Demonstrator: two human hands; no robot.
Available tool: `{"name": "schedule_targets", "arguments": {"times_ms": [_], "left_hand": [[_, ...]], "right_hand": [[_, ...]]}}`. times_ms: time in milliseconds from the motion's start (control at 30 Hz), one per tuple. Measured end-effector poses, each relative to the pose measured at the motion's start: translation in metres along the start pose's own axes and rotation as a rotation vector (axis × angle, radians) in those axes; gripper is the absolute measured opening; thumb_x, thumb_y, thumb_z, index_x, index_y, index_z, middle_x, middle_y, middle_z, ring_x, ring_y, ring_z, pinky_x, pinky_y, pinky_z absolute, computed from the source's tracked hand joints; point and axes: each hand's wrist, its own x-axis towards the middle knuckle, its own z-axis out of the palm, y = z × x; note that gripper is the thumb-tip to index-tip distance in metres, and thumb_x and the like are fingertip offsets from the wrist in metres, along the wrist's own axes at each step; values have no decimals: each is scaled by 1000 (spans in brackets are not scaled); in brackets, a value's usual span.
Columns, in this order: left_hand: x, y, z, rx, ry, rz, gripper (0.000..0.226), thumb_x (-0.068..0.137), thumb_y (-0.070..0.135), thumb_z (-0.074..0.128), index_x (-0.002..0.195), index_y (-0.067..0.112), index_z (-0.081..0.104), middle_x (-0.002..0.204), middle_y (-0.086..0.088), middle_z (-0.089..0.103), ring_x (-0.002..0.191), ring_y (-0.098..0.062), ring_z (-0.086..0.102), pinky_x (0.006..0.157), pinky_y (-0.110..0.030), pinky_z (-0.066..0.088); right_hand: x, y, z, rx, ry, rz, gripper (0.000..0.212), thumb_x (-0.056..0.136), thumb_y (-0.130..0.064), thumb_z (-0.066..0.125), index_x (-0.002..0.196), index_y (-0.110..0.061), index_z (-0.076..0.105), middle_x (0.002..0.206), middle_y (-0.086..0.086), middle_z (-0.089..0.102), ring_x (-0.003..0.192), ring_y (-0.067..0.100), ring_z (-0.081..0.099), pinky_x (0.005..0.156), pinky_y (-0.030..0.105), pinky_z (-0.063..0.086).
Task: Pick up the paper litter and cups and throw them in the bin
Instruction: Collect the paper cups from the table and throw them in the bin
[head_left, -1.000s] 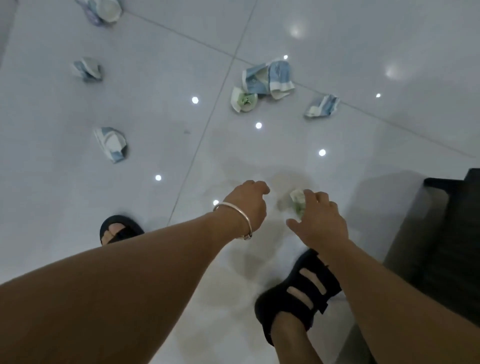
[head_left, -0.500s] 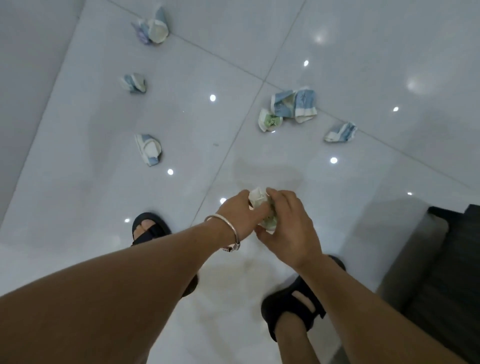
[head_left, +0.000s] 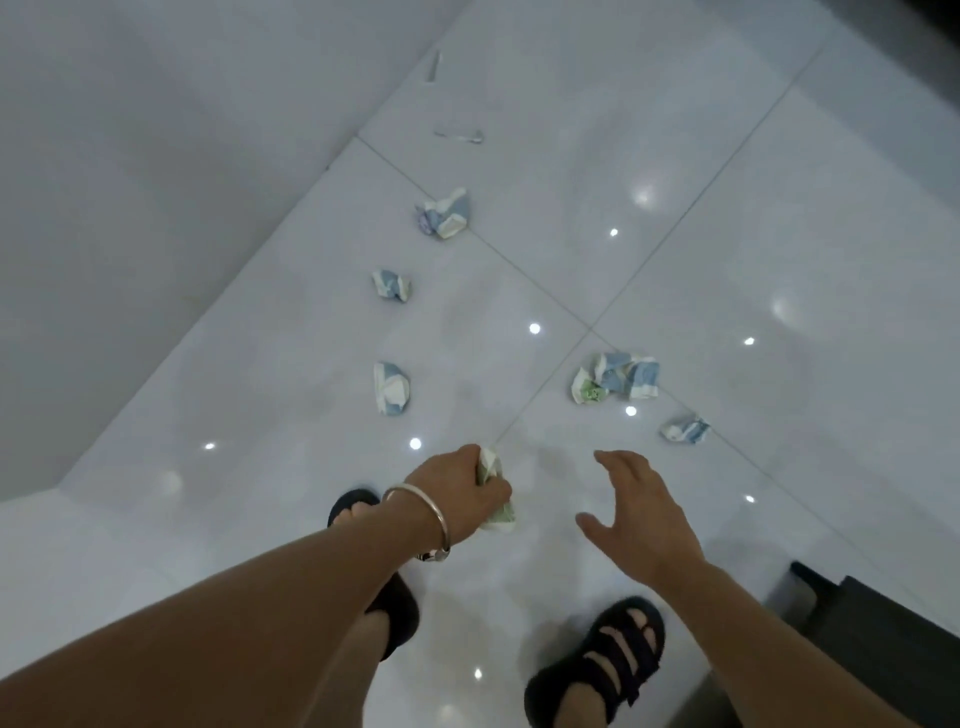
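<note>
Over the white floor (head_left: 779, 260), your left hand (head_left: 457, 488) grips a crumpled wad (head_left: 489, 466), fingers curled round it; your right hand (head_left: 639, 514) hangs apart beside it, fingers spread, empty. Ahead of that hand lies a blue clump (head_left: 621, 375), with a scrap (head_left: 685, 430) near its right.

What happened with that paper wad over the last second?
The right hand lifted the wad off the floor and passed it to the left hand, which now grips it. The right hand let go and moved aside, open. The other litter on the floor stayed put.
</note>
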Motion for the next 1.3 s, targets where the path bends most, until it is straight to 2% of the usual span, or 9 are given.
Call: {"name": "schedule_targets", "arguments": {"times_ms": [167, 333, 433, 500, 633, 733, 967, 1067, 1300], "left_hand": [[40, -20, -3, -119, 81, -124, 21, 87, 43, 47, 86, 23, 53, 84, 3, 59, 80, -17, 56, 69, -30, 43], [100, -12, 43, -199, 97, -203, 23, 89, 39, 44, 79, 19, 50, 80, -1, 57, 73, -17, 53, 62, -30, 41], [141, 6, 79, -253, 86, -226, 21, 90, 37, 45, 79, 19, 48, 79, 0, 55, 80, -24, 58, 72, -34, 48], [165, 17, 98, -249, 84, -210, 19, 90, 35, 45, 81, 18, 48, 80, -2, 54, 81, -25, 56, 71, -32, 45], [190, 25, 119, -215, 87, -182, 20, 90, 32, 44, 97, 14, 44, 80, 0, 52, 78, -22, 52, 68, -32, 43], [185, 26, 119, -174, 77, -206, 17, 90, 33, 46, 96, 17, 42, 77, 5, 48, 73, -18, 49, 63, -30, 37], [121, 69, 66, -3, 108, -222, 13, 87, 35, 49, 82, 23, 47, 81, 2, 56, 74, -18, 54, 62, -29, 38], [87, 116, 28, 130, 118, -164, 21, 87, 37, 50, 73, 25, 40, 76, 3, 51, 69, -14, 49, 57, -29, 33], [-27, 229, -51, 390, 89, 30, 23, 89, 39, 50, 77, 22, 39, 73, 6, 44, 74, -18, 47, 64, -29, 34]], "right_hand": [[79, 24, -7, -11, 72, 263, 78, 83, -34, 70, 148, -14, 30, 147, 11, 32, 130, 33, 39, 100, 47, 40], [155, 68, 2, -93, 134, 196, 82, 80, -27, 74, 147, -13, 29, 147, 14, 28, 125, 40, 39, 98, 48, 40], [189, 105, 10, -245, 94, 178, 92, 78, -32, 76, 149, -22, 19, 153, 7, 14, 128, 37, 35, 94, 47, 44], [205, 130, 17, -281, 61, 171, 96, 76, -33, 77, 149, -25, 16, 154, 5, 11, 127, 37, 34, 92, 48, 45], [219, 154, 36, -210, 121, 130, 92, 73, -32, 78, 147, -20, 24, 142, 13, 30, 118, 41, 39, 84, 47, 45], [208, 147, 43, -187, 170, 119, 86, 71, -29, 78, 142, -11, 32, 131, 19, 40, 111, 41, 42, 83, 45, 43], [123, 85, 0, -18, 119, 126, 91, 76, -41, 71, 147, -13, 21, 135, 11, 35, 115, 31, 42, 88, 40, 46], [80, 58, -42, 117, 86, 135, 93, 76, -43, 69, 149, -20, 16, 141, 4, 31, 121, 27, 40, 90, 36, 44], [-43, 12, -174, 266, 161, 264, 93, 79, -44, 66, 152, -25, 11, 145, -3, 28, 128, 21, 37, 94, 31, 42]]}}
